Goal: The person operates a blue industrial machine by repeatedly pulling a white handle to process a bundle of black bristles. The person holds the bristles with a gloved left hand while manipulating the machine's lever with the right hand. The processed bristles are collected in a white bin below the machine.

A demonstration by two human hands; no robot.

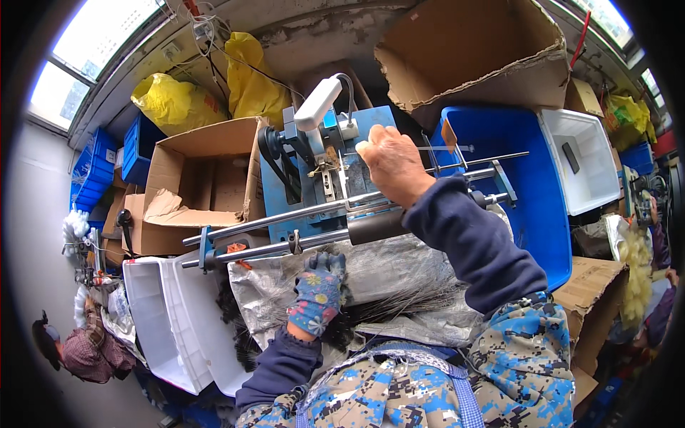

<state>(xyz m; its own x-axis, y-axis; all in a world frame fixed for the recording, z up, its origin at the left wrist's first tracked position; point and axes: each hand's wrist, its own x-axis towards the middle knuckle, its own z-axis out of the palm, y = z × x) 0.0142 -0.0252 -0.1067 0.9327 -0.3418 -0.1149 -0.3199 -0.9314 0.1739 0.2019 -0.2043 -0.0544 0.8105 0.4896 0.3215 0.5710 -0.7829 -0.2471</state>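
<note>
My right hand, bare, is closed in a fist over the right side of a blue machine. Whatever lies inside its fingers is hidden. My left hand wears a flowered blue glove with dark fingertips, its fingers bent and close together, just below the machine's front bars. Thin dark wire-like strands fan out to its right over a silvery-white plastic sheet. I cannot make out what its fingers hold. Two long metal rods cross in front, one with a black sleeve under my right wrist.
An open carton stands left of the machine, a blue bin and a white bin to the right. White bins are at lower left. A large carton and yellow bags lie behind. People work at both sides.
</note>
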